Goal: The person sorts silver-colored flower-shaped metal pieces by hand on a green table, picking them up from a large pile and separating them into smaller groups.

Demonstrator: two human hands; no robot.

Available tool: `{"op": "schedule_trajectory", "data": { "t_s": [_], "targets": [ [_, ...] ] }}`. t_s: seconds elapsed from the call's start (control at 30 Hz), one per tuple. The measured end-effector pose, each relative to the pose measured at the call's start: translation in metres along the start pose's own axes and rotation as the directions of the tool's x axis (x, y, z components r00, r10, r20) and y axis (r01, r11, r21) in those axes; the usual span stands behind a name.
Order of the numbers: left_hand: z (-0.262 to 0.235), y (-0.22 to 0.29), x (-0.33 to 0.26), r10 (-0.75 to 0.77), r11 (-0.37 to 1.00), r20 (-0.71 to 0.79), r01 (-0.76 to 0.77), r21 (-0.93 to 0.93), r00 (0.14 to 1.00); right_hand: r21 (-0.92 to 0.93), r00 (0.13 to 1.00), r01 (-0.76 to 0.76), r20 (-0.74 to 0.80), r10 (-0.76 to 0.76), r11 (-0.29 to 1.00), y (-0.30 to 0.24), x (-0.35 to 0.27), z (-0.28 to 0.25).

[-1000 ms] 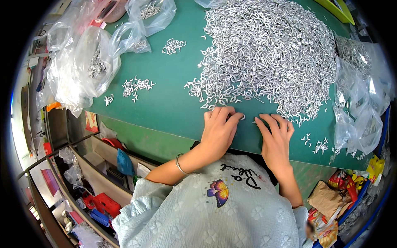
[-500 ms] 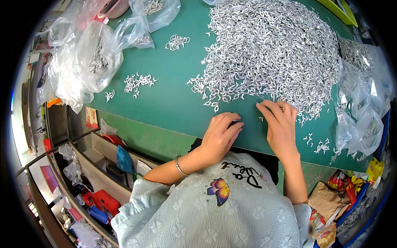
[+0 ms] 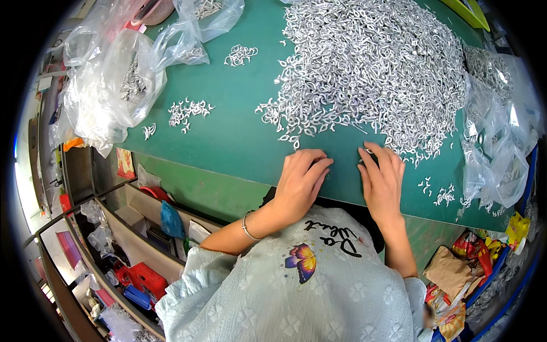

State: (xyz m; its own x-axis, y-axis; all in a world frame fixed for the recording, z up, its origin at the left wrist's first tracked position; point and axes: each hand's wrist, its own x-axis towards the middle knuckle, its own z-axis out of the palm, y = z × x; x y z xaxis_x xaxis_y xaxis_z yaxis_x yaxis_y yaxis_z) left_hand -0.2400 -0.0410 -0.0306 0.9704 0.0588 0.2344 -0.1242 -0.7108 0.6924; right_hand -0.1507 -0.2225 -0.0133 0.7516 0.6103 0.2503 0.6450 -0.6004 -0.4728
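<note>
The silvery metal heap (image 3: 376, 74) is lying just beyond the nearer, loosely spread right hand (image 3: 384, 179) and far-right of the curled left hand (image 3: 299, 179), whose fingers are hiding any pinch.

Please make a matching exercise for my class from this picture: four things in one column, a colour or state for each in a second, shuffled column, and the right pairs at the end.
Things
1. Heap of small metal pieces
2. Left hand
3. Right hand
4. Tabletop

Colours and states
A. Has a bare wrist
B. Green and flat
C. Silver-coloured and loosely piled
D. Has a bracelet at its wrist

Right pairs: 1-C, 2-D, 3-A, 4-B
</note>
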Motion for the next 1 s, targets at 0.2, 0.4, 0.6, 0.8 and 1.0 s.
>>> {"op": "schedule_trajectory", "data": {
  "t_s": [0.2,0.4,0.6,0.8,1.0],
  "targets": [
    [-0.007,0.012,0.005,-0.098,0.995,-0.061,0.096,-0.029,0.993,0.280,0.961,-0.181,-0.155,0.231,0.943,0.011,-0.020,-0.004],
    [0.004,0.003,-0.003,-0.103,0.983,-0.006,0.100,-0.157,0.995,-0.004,0.994,-0.089,-0.068,0.088,0.996,0.009,-0.019,-0.007],
    [-0.009,0.011,0.000,-0.124,0.992,-0.031,0.123,-0.015,0.992,0.039,0.998,-0.053,-0.045,0.054,0.998,0.010,-0.034,-0.012],
    [-0.007,0.007,-0.002,-0.072,0.997,-0.016,0.072,-0.024,0.997,0.260,0.998,0.067,-0.034,-0.060,0.963,-0.013,-0.029,0.003],
    [0.002,0.022,0.004,-0.081,0.996,-0.062,0.083,0.035,0.995,0.068,0.987,-0.109,-0.114,0.116,0.992,-0.011,-0.018,-0.002]
  ]
}}
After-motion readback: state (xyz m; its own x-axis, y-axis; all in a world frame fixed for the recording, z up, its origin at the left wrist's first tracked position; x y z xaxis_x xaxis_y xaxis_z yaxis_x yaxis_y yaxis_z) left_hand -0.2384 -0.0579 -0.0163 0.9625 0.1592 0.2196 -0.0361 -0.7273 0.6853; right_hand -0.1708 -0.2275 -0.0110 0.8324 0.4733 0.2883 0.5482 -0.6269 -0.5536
